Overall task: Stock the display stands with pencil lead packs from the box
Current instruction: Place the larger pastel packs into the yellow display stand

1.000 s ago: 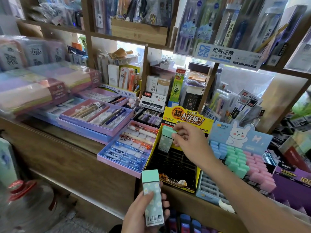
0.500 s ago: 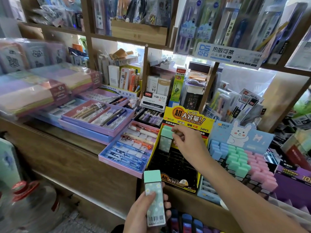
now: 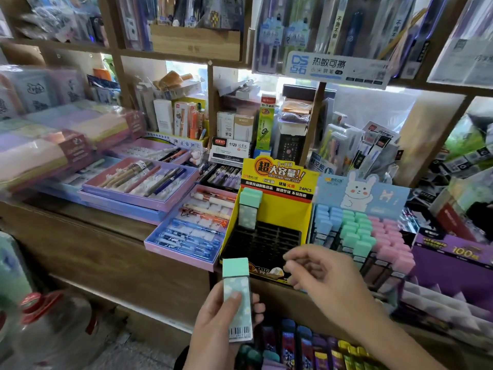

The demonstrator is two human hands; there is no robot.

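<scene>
**Pencil lead pack [image 3: 237, 297] held low in left grip [image 3: 221, 324], in front of the yellow stand [image 3: 282, 209]**

Held pack: mint-green cap on top, pale patterned body, barcode at the bottom end. Near upright, leaning slightly. Left grip is closed round its lower half, thumb across the front face, fingertips showing past the right edge. The pack is in the air before the edge of the wooden worktop [image 3: 88, 222], below the stand's front lip.

Right grip [image 3: 328, 279]: hovers just right of the held pack's cap, over the stand's front edge. Fingers loosely curled, thumb and forefinger near each other, nothing between them. Apart from the pack. Motion blur hides finer detail.

Yellow stand: sits on the worktop with a black slotted tray [image 3: 266, 241] inside, and the slots that show are bare. A second pack [image 3: 248, 209], same mint colour, stands upright in the back left corner against the yellow wall.

Bunny stand [image 3: 384, 193]: just beside the yellow one, on its right. Rows of packs, caps blue, then green, then pink from left to right.

Lilac pen tray [image 3: 192, 231]: just left of the yellow stand, with more pen trays behind it.

Bottom edge, under both grips: a row of coloured packs [image 3: 306, 343] with dark, purple and yellow tops. Cannot tell what holds them.

Bottom left: a clear water jug [image 3: 53, 324], blurred.
</scene>
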